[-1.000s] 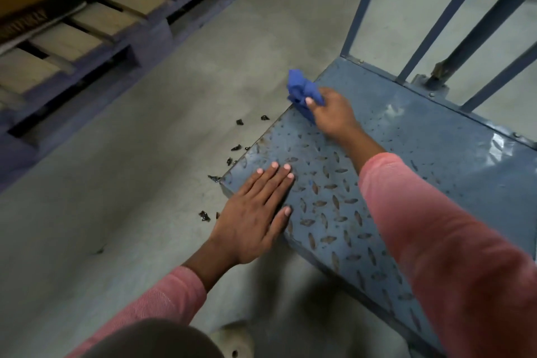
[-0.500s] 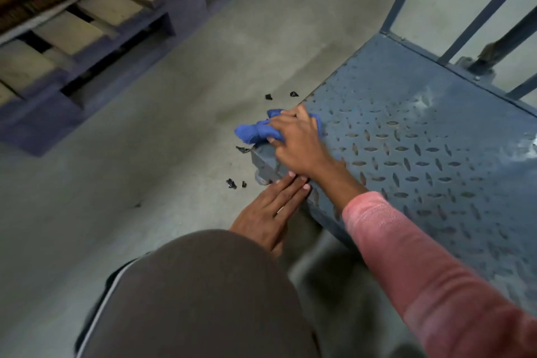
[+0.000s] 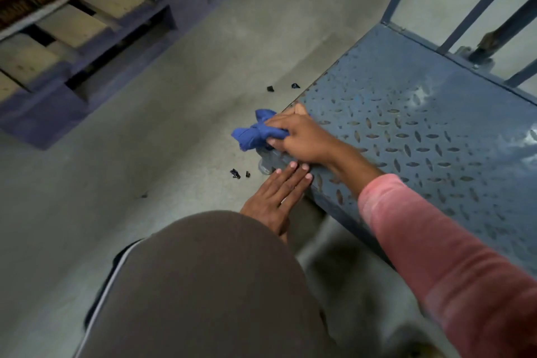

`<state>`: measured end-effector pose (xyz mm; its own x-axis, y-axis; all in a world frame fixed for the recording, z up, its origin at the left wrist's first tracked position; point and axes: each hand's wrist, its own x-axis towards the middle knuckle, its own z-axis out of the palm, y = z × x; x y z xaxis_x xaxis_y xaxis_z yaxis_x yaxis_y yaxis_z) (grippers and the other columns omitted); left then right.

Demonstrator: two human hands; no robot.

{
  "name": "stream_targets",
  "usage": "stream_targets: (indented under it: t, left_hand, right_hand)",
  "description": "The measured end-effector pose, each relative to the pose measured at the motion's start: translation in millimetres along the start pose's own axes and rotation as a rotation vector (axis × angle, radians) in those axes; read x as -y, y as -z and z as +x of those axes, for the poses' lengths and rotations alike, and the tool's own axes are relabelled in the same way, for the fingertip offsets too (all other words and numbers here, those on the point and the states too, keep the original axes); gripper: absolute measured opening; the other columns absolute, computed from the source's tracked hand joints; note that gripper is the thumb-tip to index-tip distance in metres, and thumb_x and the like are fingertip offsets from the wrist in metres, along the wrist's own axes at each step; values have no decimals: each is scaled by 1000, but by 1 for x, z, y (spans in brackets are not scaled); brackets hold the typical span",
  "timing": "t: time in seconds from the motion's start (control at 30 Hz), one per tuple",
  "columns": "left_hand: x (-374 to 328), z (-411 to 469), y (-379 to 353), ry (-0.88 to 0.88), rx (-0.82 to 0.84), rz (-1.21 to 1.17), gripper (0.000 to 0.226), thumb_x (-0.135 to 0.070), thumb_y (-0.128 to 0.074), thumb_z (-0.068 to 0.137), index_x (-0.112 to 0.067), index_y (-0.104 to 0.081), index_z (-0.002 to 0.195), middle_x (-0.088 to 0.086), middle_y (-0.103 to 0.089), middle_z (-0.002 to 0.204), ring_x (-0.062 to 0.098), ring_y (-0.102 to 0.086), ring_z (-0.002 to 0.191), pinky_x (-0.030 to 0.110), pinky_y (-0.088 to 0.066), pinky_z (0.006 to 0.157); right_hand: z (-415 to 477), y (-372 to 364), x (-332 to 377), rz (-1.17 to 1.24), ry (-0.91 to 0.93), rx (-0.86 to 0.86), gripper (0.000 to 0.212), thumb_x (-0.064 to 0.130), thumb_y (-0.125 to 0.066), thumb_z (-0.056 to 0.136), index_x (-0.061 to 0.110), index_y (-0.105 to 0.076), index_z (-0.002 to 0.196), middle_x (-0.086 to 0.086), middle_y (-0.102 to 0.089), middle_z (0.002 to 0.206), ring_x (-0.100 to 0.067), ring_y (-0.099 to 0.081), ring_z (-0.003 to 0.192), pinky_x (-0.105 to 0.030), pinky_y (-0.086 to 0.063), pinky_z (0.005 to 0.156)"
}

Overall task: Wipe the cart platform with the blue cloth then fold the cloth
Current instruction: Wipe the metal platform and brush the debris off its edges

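Cloth (image 3: 252, 133) (half hidden) under right hand (image 3: 302, 139)

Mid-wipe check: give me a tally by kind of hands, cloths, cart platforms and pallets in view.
2 bare hands: left hand, right hand
1 crumpled blue cloth
1 blue-grey steel tread-plate cart platform
1 blue-painted wooden pallet
Total: 5

The right hand (image 3: 302, 136) gripped the bunched blue cloth (image 3: 255, 132) at the corner of the cart platform (image 3: 421, 131), with the cloth hanging out past the platform's edge. The left hand (image 3: 276, 197) lay flat, fingers straight, fingertips on the platform's near edge. Small black bits (image 3: 235, 174) lay on the floor (image 3: 174, 125) beside that corner.
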<state>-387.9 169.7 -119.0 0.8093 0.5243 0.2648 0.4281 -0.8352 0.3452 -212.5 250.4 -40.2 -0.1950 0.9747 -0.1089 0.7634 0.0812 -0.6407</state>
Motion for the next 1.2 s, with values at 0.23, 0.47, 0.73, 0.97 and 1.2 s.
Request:
stream_targets:
  t: [0.23, 0.47, 0.73, 0.97, 1.2]
  left_hand:
    - [29, 6, 24, -129, 57, -25, 77, -9, -62, 93, -11, -33, 164, 4, -23, 174, 20, -13, 163, 47, -11, 134]
    - [127, 80, 59, -32, 180, -23, 52, -34, -29, 112, -29, -37, 163, -6, -28, 172, 22, -9, 164, 56, -10, 131]
    - [169, 187, 78, -353, 368, 181, 53, -43, -25, 112, -36, -33, 164, -10, -32, 170, 26, -14, 163, 54, -21, 127]
    - [185, 195, 69, -564, 303, 276, 53, -31, -30, 114, -29, -28, 167, -9, -27, 172, 32, -17, 162, 52, -20, 129]
    - [198, 210, 64, -651, 269, 247, 74, 1, -48, 95, -28, -37, 163, -10, -39, 167, 37, -34, 155, 54, -34, 120]
  right_hand:
    - [-67, 34, -42, 346, -315, -528, 13, 30, -58, 90, 26, -70, 93, 3, -69, 93, -23, -65, 94, -41, -53, 87]
    - [-130, -10, -37, 80, -321, -629, 29, 21, -61, 95, 17, -68, 122, 3, -64, 124, -26, -45, 112, -8, -25, 90]
    - [-130, -37, -11, -85, -250, -610, 46, 24, -62, 85, 26, -63, 131, 13, -60, 131, -19, -41, 109, -40, -40, 98]
    - [-104, -61, 23, -352, -255, -334, 71, 29, -62, 85, 41, -36, 149, 22, -30, 157, -27, -27, 140, -47, -27, 111]
    - [-36, -60, 35, -599, -175, -240, 70, 28, -50, 82, 46, -32, 147, 24, -25, 158, -26, -33, 132, -45, -29, 89]
